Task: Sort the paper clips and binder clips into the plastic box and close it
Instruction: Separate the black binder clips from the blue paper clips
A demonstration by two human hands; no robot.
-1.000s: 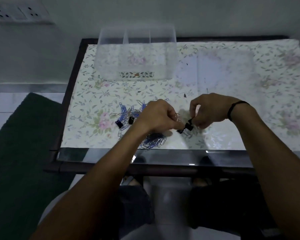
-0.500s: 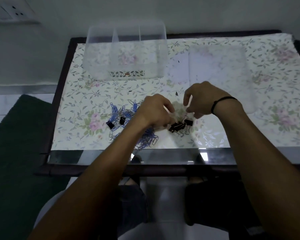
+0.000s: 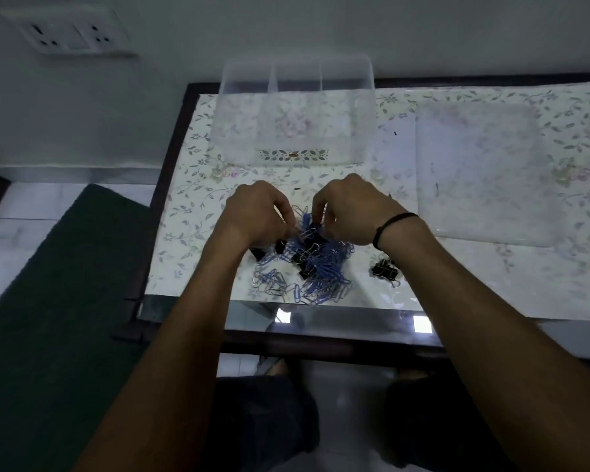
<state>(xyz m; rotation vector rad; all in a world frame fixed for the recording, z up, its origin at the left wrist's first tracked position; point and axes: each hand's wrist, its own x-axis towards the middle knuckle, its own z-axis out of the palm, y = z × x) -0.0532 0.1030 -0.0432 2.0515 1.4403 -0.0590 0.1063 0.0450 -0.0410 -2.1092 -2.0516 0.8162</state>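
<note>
Plastic box (image 3: 295, 110) at table (image 3: 171, 185) far edge, lid (image 3: 484, 175) to its right. Clip pile (image 3: 307, 267) near front edge, before box. Small binder clip cluster (image 3: 385, 268) right of pile, apart.

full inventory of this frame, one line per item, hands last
plastic box: 1, clear, open, with dividers, far side of table, looks empty
lid: 1, clear, flat on the cloth right of the box
paper clips: many, blue and silver, tangled pile at the near edge, under the hands
binder clips in pile: several, black, mixed into the paper clips; exact count unclear
separated binder clips: small black cluster, apart to the right of the pile
table: 1, dark frame, floral cloth on top
mat: 1, dark green, floor at left
wall sockets: 1 plate, white, upper left
wristband: 1, black, right wrist
left hand: fingers in the pile
right hand: fingers in the pile
</note>
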